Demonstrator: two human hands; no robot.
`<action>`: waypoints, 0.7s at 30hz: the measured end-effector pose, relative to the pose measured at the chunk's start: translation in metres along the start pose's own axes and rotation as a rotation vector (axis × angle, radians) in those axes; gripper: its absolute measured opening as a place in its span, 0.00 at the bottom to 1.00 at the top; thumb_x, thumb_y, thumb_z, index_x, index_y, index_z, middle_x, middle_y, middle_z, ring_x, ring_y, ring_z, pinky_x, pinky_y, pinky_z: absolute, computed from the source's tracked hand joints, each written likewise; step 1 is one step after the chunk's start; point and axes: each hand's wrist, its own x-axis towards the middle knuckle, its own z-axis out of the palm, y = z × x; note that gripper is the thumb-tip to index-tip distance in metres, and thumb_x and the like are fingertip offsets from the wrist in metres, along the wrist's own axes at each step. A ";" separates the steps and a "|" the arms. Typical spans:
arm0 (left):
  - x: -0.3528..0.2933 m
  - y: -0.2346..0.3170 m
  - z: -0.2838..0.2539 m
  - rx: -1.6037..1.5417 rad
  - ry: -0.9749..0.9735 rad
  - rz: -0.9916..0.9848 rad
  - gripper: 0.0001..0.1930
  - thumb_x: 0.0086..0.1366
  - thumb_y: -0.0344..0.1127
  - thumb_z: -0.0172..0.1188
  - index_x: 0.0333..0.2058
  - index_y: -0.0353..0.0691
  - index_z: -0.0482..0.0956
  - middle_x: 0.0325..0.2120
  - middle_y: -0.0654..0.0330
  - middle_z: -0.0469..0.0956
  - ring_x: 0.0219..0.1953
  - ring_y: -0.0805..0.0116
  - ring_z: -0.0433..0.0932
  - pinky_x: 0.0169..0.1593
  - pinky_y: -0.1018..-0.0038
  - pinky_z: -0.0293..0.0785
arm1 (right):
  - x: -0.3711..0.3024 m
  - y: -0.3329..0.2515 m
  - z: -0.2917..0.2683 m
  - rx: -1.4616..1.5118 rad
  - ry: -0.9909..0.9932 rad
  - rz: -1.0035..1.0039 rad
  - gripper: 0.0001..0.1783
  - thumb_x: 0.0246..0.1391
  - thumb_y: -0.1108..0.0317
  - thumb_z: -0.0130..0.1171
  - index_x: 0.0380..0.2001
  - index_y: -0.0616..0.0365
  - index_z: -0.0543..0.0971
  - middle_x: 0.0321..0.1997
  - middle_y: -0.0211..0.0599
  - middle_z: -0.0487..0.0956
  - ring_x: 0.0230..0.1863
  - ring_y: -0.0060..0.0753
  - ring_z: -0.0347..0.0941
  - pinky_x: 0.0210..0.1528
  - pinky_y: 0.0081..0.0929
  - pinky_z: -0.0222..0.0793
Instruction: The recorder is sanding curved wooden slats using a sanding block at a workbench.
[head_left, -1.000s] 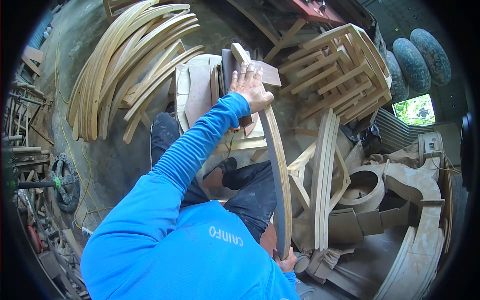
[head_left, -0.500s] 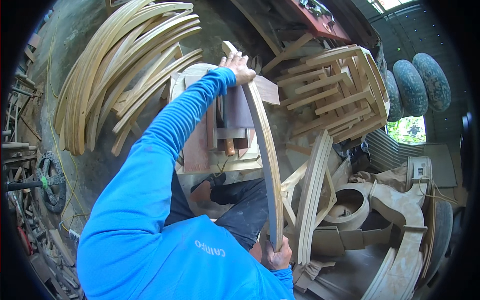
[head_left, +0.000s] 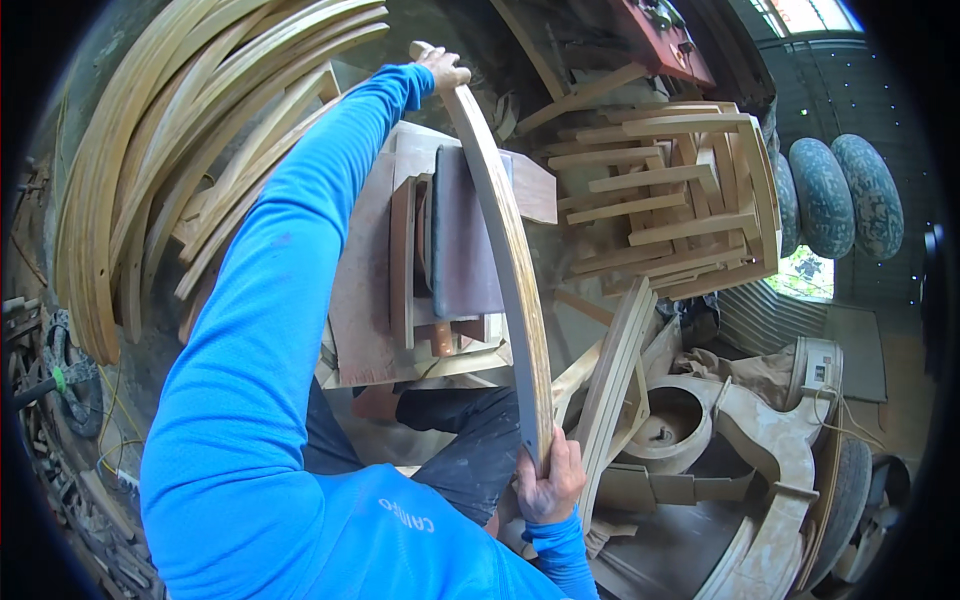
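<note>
A long curved wooden strip point(head_left: 513, 265) runs from far to near in front of me, held in both hands. My left hand point(head_left: 443, 70) is closed over its far end. My right hand point(head_left: 552, 480) grips the near end, with the thumb on one side and the fingers on the other. The strip's middle lies against the right side of a purple-grey, sanding-belt-like surface point(head_left: 468, 245). That surface sits on a wooden stand point(head_left: 362, 270) between the strip and my left arm. Whether the belt is running, I cannot tell.
Many similar curved strips point(head_left: 150, 170) are piled at the far left. A slatted wooden frame stack point(head_left: 690, 200) stands at the right. Nearer are more upright strips point(head_left: 615, 370) and a round blower-like housing point(head_left: 680, 425). Rounded tanks point(head_left: 825, 195) stand at the far right.
Both hands and the strip have moved away from my body and slightly left, the left hand most of all. The strip now overlaps more of the purple-grey surface. My view has shifted a little.
</note>
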 end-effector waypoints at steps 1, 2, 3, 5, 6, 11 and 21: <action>0.008 -0.010 -0.001 0.038 0.021 0.021 0.13 0.67 0.41 0.57 0.48 0.58 0.84 0.64 0.44 0.70 0.64 0.38 0.69 0.66 0.46 0.65 | 0.012 -0.003 0.006 0.014 -0.008 0.006 0.33 0.47 0.72 0.72 0.58 0.64 0.76 0.32 0.48 0.75 0.29 0.50 0.76 0.32 0.41 0.73; 0.013 -0.019 0.002 0.078 0.086 0.036 0.13 0.67 0.40 0.57 0.48 0.58 0.84 0.61 0.49 0.73 0.60 0.43 0.72 0.63 0.50 0.69 | 0.023 -0.007 0.014 0.018 0.010 0.013 0.33 0.48 0.72 0.72 0.59 0.62 0.76 0.33 0.47 0.75 0.30 0.51 0.76 0.33 0.41 0.73; 0.022 -0.029 0.003 0.106 0.065 0.029 0.14 0.66 0.39 0.59 0.48 0.58 0.84 0.60 0.53 0.74 0.60 0.44 0.73 0.63 0.53 0.69 | 0.035 -0.009 0.021 0.010 0.006 0.016 0.33 0.48 0.72 0.72 0.59 0.62 0.76 0.33 0.47 0.75 0.30 0.51 0.76 0.33 0.41 0.73; 0.035 -0.053 0.009 0.069 0.104 0.049 0.14 0.65 0.38 0.60 0.49 0.59 0.84 0.61 0.56 0.75 0.60 0.45 0.73 0.64 0.55 0.70 | 0.060 -0.012 0.034 0.025 0.043 -0.029 0.32 0.49 0.72 0.71 0.60 0.60 0.76 0.34 0.47 0.75 0.30 0.51 0.75 0.33 0.42 0.73; 0.043 -0.062 0.013 0.084 0.112 0.028 0.15 0.65 0.38 0.60 0.50 0.59 0.84 0.62 0.58 0.74 0.61 0.45 0.73 0.64 0.54 0.69 | 0.071 -0.015 0.039 0.012 0.035 -0.025 0.32 0.50 0.71 0.70 0.60 0.59 0.76 0.34 0.46 0.74 0.30 0.51 0.75 0.32 0.43 0.72; 0.064 -0.088 0.021 0.052 0.157 0.023 0.20 0.67 0.47 0.58 0.58 0.64 0.80 0.66 0.54 0.70 0.68 0.42 0.63 0.72 0.54 0.58 | 0.138 -0.029 0.072 0.013 0.068 -0.066 0.30 0.52 0.70 0.69 0.60 0.59 0.75 0.34 0.47 0.73 0.32 0.54 0.76 0.32 0.44 0.72; 0.016 0.008 -0.070 -0.319 0.128 -0.576 0.30 0.61 0.55 0.59 0.64 0.67 0.74 0.70 0.47 0.63 0.71 0.41 0.59 0.74 0.54 0.54 | 0.203 -0.045 0.111 -0.040 0.147 -0.065 0.29 0.58 0.59 0.65 0.61 0.53 0.73 0.43 0.46 0.76 0.40 0.56 0.79 0.39 0.48 0.76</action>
